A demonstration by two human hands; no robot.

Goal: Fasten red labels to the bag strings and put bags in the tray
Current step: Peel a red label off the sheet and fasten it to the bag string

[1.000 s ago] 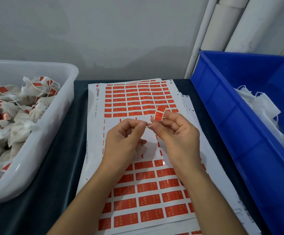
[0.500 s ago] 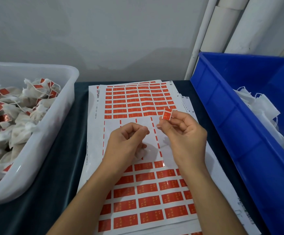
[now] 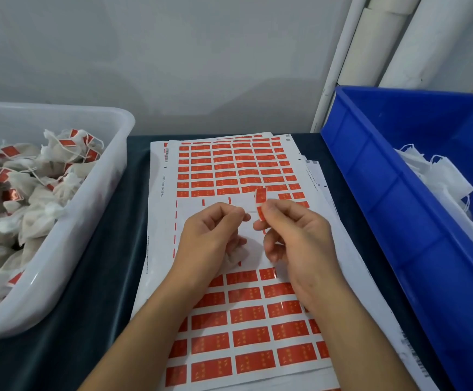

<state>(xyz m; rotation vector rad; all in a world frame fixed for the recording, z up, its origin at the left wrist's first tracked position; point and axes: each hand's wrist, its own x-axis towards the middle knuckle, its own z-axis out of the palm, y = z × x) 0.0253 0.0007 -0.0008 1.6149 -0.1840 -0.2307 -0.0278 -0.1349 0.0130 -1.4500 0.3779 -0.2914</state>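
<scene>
My right hand (image 3: 294, 235) pinches a red label (image 3: 260, 203) that stands upright above its fingertips. My left hand (image 3: 209, 238) holds a small white bag (image 3: 236, 256) in its palm and pinches the bag's thin string (image 3: 250, 211), which runs across to the label. Both hands hover over the stack of label sheets (image 3: 229, 170), above its peeled, bare band. The white tray (image 3: 68, 218) at the left holds several bags with red labels on them.
A blue bin (image 3: 393, 210) at the right holds several white bags without labels. The sheets lie on a dark tablecloth (image 3: 108, 277). A grey wall and white pipes stand behind.
My right hand has turned the label upright and brought it back to the string in my left hand. The hands are closer together than half a second ago.
</scene>
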